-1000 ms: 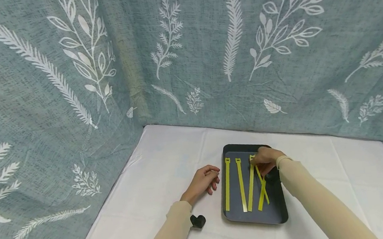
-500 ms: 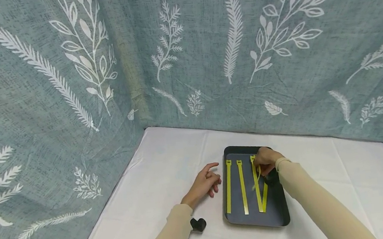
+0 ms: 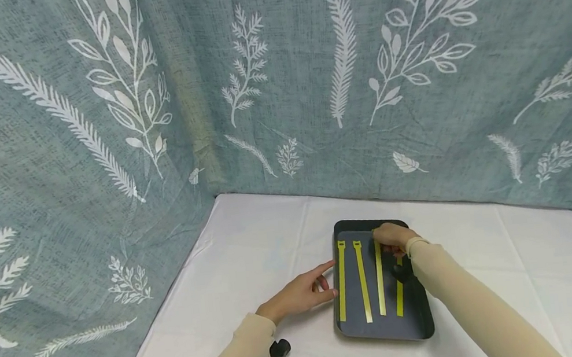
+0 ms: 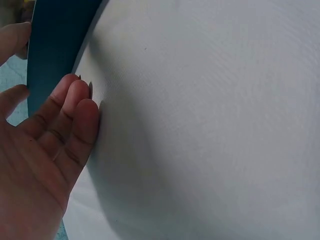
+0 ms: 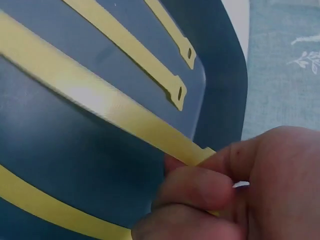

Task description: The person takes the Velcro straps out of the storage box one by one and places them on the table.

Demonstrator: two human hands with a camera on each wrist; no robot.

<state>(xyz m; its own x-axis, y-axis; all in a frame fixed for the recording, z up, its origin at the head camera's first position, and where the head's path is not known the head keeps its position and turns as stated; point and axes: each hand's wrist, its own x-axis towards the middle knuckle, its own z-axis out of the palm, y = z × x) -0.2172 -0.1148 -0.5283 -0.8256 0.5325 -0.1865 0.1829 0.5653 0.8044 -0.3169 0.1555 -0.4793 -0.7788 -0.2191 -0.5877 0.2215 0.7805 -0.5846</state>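
Inside the dark-grey rectangular tray (image 3: pixel 416 313), the right hand (image 3: pixel 394 238) pinches a flat yellow strap (image 3: pixel 380 282), probably light and pliable, by its far-edge end, arguably the best hold; the left hand (image 3: pixel 300 292) grasps nothing.

The surface (image 3: pixel 488 262) is spread with a white cloth (image 3: pixel 255 234), faint fold lines running toward its far edge on either side of the tray (image 3: pixel 354 299) and small wrinkles along its left edge. The tray, dark, shallow and rectangular with rounded corners, lies flat on the cloth, right of the middle in the head view, its long sides pointing toward the far edge
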